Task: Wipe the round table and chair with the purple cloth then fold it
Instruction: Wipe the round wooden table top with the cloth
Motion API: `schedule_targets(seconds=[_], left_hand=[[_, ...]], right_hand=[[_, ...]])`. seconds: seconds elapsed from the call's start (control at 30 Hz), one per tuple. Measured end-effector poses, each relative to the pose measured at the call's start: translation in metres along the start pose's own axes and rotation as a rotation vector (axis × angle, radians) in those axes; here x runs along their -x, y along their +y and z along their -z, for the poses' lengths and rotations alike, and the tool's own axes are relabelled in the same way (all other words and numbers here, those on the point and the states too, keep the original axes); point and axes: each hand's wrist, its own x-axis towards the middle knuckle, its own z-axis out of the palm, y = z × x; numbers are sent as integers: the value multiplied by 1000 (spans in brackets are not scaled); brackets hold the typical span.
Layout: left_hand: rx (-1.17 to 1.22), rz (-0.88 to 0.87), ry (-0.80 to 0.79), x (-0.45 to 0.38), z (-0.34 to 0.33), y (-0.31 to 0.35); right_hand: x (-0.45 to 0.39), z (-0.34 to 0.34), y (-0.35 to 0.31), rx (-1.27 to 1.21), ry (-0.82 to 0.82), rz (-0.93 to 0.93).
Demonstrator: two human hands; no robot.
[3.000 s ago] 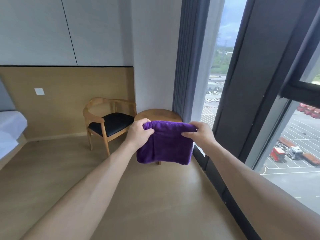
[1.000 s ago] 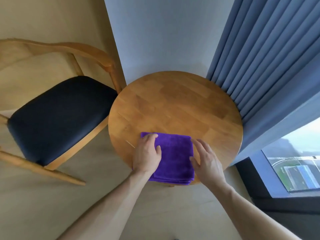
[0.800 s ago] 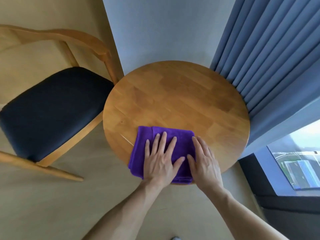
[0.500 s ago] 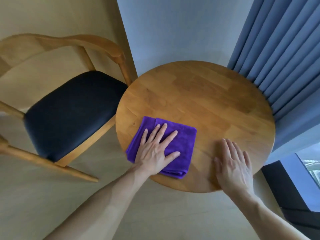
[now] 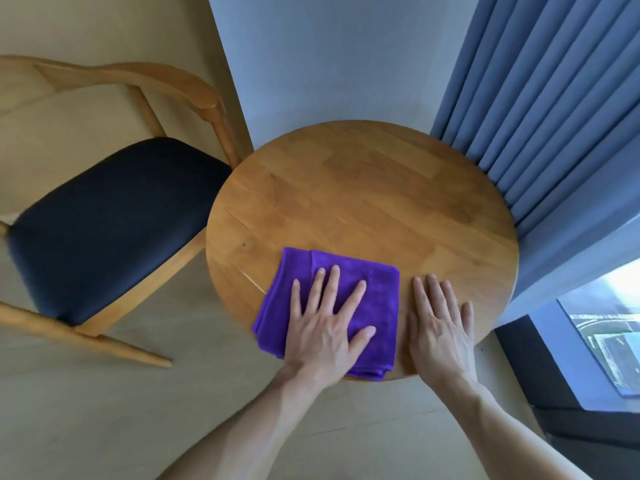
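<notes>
The left hand (image 5: 323, 332) lay flat with fingers spread wide, pressing on the purple cloth (image 5: 374, 292), a plush, folded square whose stacked edges showed at the near rim of the round worktop (image 5: 363, 188). Just beside the cloth's right edge, the right hand (image 5: 438, 327) rested palm-down on bare wood, fingers straight and close together, holding nothing. The worktop was smooth, jointed timber strips. To the left of the left hand stood the chair (image 5: 104, 216), curved wooden frame and dark padded seat.
</notes>
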Motion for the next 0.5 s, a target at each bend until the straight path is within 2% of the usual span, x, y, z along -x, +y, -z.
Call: schedule_targets(seconds=[0.17,0.27,0.37,0.5], left_hand=[[-34,-225,-33,12,-1,-28],[-76,-286,-74,0,6,-67],[-87,-167,-106,-17,18,-116],[-12,162,-115,-43,32,-155]], right_hand=[[5,-6,-5,43,44,-8],[6,-8,-7,92,69,-14],[6,-7,-6,108,51,-3],[4,-7,-9,101,45,1]])
